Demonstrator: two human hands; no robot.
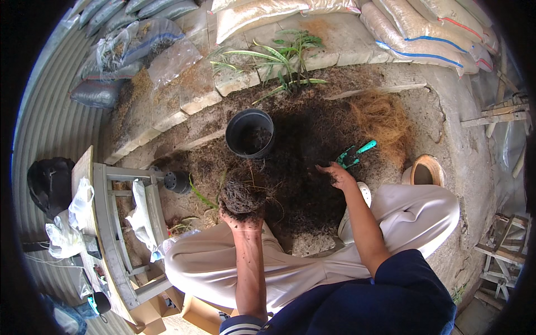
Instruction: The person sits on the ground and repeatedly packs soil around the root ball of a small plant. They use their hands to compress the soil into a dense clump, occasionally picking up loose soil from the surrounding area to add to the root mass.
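My left hand (242,222) holds a root ball (243,196) of dark soil and roots from below; green leaves (203,192) stick out at its left. Just beyond it stands a black plastic pot (250,134) with some soil inside. My right hand (337,175) hovers at or over the pile of dark soil (301,167), fingers apart, with soil on them. A hand trowel with a turquoise handle (367,146) lies just beyond that hand, its blade partly covered in soil.
Brown coir fibre (385,121) lies right of the soil. Leafy plants (293,63) stand by the concrete blocks at the back, near filled sacks (259,14). A small black pot (176,182) rests by a stool (125,176) at left. A clay pot (428,171) is beside my knee.
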